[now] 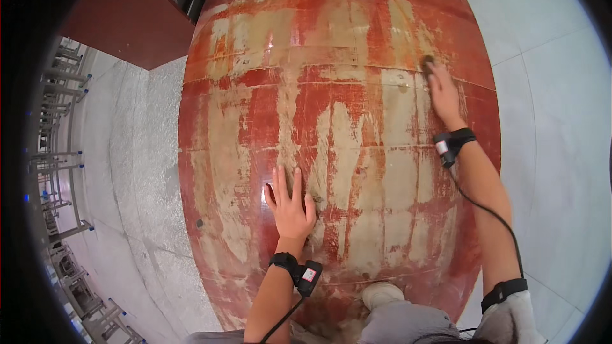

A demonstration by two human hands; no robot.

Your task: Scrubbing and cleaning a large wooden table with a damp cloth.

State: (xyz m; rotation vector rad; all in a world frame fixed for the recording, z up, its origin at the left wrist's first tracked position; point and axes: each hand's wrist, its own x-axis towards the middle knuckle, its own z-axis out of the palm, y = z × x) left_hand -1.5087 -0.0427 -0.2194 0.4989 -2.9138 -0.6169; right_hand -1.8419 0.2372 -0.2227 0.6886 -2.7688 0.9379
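Observation:
A large surface with worn red coating (354, 191) spreads before me, with broad pale beige patches showing through. My left hand (290, 205) lies on it with the fingers spread, palm down, holding nothing. Farther forward and to the right, my right hand (443, 91) reaches out over the same surface. At its fingertips is a small dark, rounded object (427, 61), too blurred to name, pressed on the surface. Both wrists wear black straps with small cabled devices.
A dark red panel (129, 19) stands at the upper left. Metal-legged stools or frames (67, 157) line the far left. Pale floor tiles (530, 105) flank the surface. My shoe (381, 294) rests at its near part.

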